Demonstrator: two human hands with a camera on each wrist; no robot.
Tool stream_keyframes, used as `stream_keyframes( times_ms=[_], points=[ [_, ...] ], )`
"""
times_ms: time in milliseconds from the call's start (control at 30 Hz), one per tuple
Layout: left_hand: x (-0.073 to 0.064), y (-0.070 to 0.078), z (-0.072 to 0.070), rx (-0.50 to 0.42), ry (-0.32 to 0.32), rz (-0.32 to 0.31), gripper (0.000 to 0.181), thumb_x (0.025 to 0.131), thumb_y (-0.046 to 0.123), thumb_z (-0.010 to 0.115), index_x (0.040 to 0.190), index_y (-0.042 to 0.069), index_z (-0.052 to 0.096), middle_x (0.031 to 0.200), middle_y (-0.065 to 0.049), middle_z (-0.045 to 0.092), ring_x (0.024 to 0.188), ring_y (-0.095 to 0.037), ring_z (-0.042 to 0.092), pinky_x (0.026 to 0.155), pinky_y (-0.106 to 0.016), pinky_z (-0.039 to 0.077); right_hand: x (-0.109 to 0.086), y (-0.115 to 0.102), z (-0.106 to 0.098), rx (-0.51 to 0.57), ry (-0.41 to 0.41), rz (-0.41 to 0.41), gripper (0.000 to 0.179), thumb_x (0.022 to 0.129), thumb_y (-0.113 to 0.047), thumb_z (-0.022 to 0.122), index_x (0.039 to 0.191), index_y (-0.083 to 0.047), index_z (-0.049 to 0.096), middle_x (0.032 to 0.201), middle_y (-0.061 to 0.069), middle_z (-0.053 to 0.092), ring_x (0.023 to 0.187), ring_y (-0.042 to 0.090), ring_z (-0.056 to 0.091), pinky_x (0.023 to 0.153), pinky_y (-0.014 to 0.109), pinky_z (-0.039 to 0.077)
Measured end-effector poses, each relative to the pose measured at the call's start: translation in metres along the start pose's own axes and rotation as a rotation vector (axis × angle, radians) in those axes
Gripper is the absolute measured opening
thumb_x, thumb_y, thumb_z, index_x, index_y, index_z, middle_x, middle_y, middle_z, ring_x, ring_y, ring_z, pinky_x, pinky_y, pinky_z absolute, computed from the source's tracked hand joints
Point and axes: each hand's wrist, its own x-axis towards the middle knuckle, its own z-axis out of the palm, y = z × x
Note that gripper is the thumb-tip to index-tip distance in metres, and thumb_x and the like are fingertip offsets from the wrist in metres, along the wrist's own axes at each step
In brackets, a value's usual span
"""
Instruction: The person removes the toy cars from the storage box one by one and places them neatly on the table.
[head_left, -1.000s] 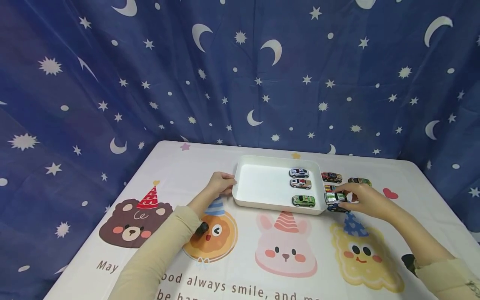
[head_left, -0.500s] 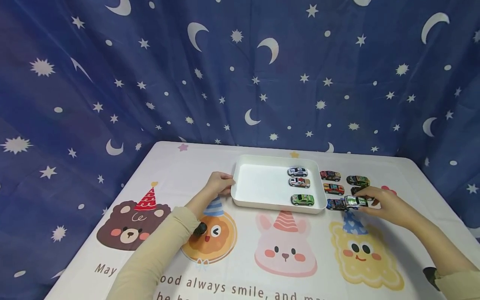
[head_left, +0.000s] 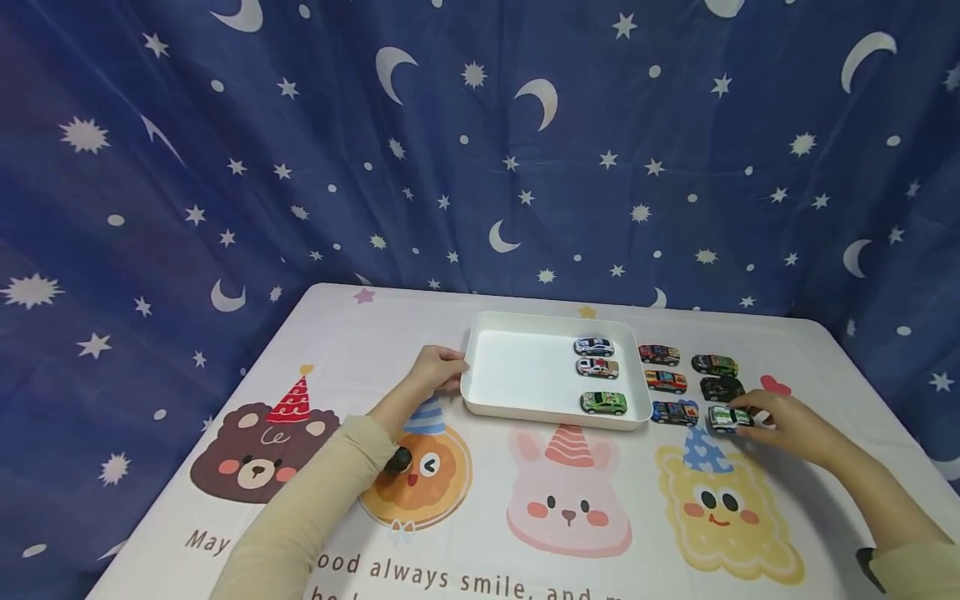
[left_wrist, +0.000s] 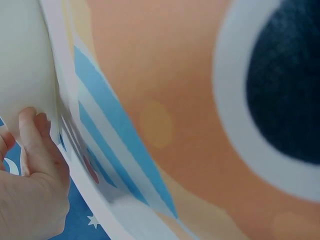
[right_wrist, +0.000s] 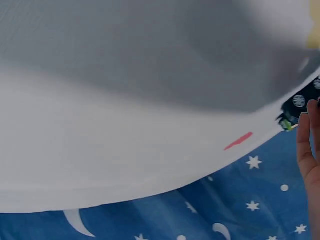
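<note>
My left hand [head_left: 437, 368] grips the left rim of a shallow white tray [head_left: 525, 367]; the left wrist view shows its fingers [left_wrist: 36, 137] against the tray wall. Out on the tabletop to the right of the tray, my right hand [head_left: 787, 427] pinches the right end of a white-and-green toy car [head_left: 724, 418]. That car is at the front of a column, below a black toy car [head_left: 722, 388] and a dark green one [head_left: 715, 364]. In the right wrist view only the fingers [right_wrist: 304, 145] show, at the right edge.
Inside the tray's right side sit a white toy car [head_left: 593, 346], a white-and-red one [head_left: 597, 367] and a green one [head_left: 603, 402]. Just outside the right wall stand a dark red car [head_left: 659, 355], an orange one [head_left: 666, 382] and a blue one [head_left: 675, 412]. A starry blue curtain [head_left: 420, 167] hangs behind.
My right hand has carried the white-and-green car rightward from beside the tray, over the blue car, to the front of the right column. The left hand keeps its place on the tray.
</note>
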Motion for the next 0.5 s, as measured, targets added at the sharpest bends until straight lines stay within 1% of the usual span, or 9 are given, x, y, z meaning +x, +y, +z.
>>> stream_keyframes(
  times_ms=[167,333,500],
  points=[
    [-0.001,-0.001,-0.001,0.003,0.003,0.000,0.032,0.085,0.009,0.064,0.115,-0.001,0.063,0.089,-0.007,0.062,0.055,-0.003,0.055,0.051,-0.013,0.053,0.003,0.007,0.002,0.022,-0.040,0.030,0.038,0.074,-0.009,0.075,0.104,0.010,0.063,0.098,0.023,0.065,0.085,0.033,0.062,0.067,0.042,0.057],
    [-0.001,-0.001,-0.002,-0.005,-0.002,0.009,0.031,0.085,0.008,0.064,0.114,-0.002,0.064,0.088,-0.006,0.062,0.056,-0.004,0.055,0.051,-0.013,0.053,0.006,0.011,0.004,0.018,-0.043,0.061,0.039,0.074,-0.008,0.075,0.106,0.011,0.062,0.101,0.027,0.063,0.088,0.037,0.061,0.071,0.048,0.057],
    [0.000,-0.002,0.000,-0.016,0.001,0.005,0.031,0.085,0.008,0.064,0.114,-0.001,0.064,0.086,-0.006,0.062,0.055,-0.003,0.055,0.049,-0.012,0.051,0.008,0.013,0.006,0.024,-0.050,0.069,0.038,0.076,-0.008,0.074,0.106,0.012,0.061,0.102,0.029,0.062,0.091,0.040,0.061,0.076,0.055,0.055]
  ],
)
